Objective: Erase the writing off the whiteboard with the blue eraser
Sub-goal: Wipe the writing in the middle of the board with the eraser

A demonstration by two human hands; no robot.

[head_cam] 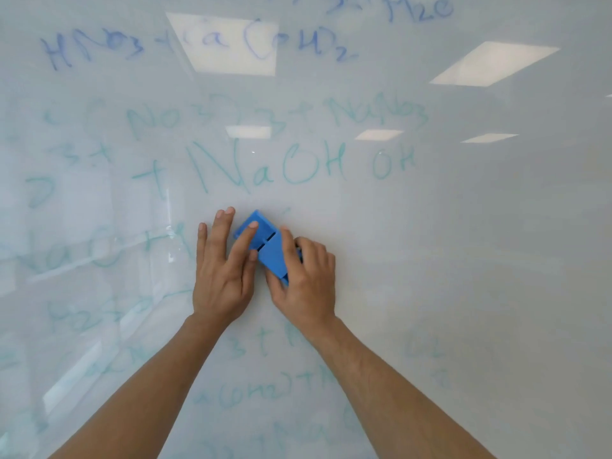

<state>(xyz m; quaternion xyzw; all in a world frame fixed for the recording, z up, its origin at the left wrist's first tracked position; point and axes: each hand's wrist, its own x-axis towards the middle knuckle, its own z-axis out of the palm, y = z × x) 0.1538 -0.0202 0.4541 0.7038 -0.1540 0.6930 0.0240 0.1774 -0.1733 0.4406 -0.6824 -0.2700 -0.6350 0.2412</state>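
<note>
A blue eraser [266, 246] lies flat against the whiteboard [463, 226], tilted diagonally. My right hand [306, 279] grips its lower right end, thumb on top. My left hand [222, 270] rests flat on the board beside it, fingers spread, with the index fingertip pressing on the eraser's upper left part. Green chemical formulas [265, 167] run above the eraser, and blue formulas [198, 44] sit near the top. More faint green writing [251, 392] shows below, between my forearms.
The glossy board fills the whole view and reflects ceiling lights [490, 61]. Its right side carries almost no writing. Smeared green formulas [66, 253] cover the left side.
</note>
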